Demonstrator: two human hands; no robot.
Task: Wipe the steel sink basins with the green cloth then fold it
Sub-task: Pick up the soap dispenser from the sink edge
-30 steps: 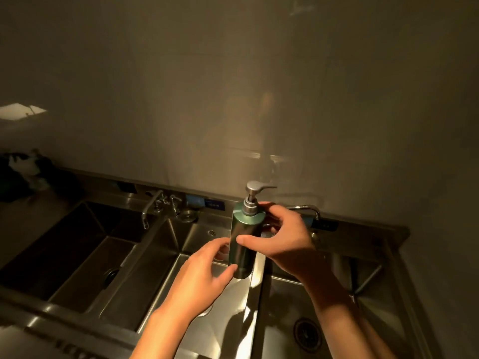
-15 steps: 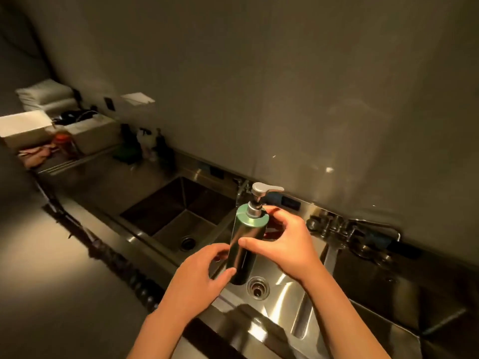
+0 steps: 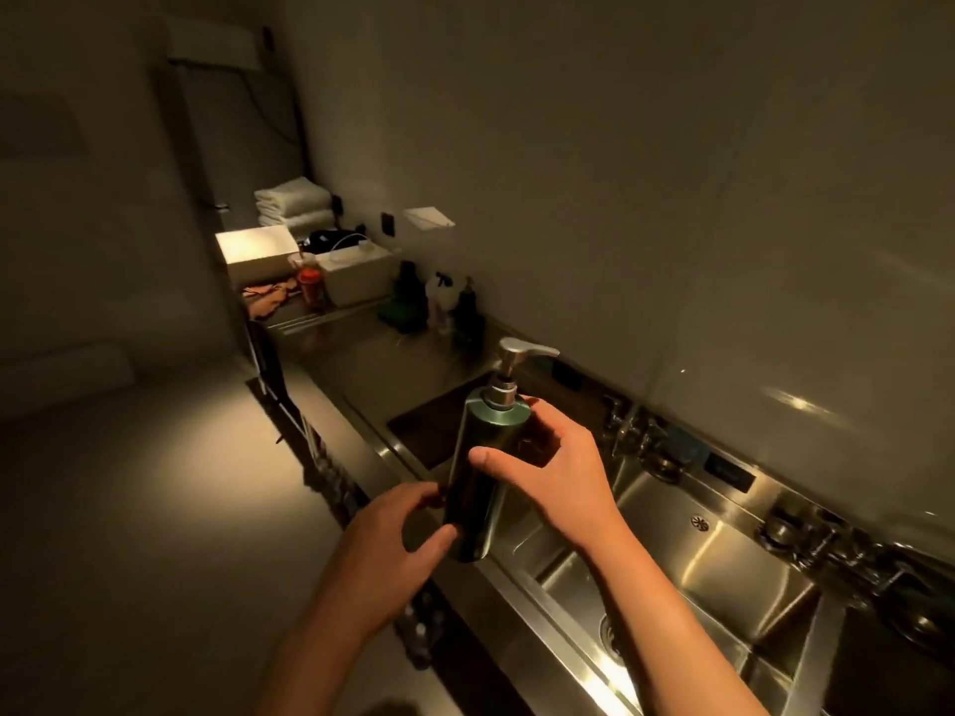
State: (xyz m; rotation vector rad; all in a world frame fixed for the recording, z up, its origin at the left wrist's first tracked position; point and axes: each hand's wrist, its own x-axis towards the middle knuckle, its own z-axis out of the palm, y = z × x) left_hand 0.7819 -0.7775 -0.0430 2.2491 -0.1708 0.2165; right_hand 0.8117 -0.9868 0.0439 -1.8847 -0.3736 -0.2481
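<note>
My right grip [image 3: 548, 478] clamped round green pump bottle [image 3: 478, 457], left grip [image 3: 393, 540] pinching its base. Same hold as before; view swung left.

Dim commercial kitchen: steel sink basins [image 3: 687, 576], stacked towels [image 3: 293, 203].

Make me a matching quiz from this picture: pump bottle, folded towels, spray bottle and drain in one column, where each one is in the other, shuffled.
1 pump bottle
2 folded towels
3 spray bottle
4 drain

A stacked at the far end, by the wall
B in the floor of the near basin
C gripped by the left hand and right hand
D standing on the counter past the far basin

Pairs: 1-C, 2-A, 3-D, 4-B
</note>
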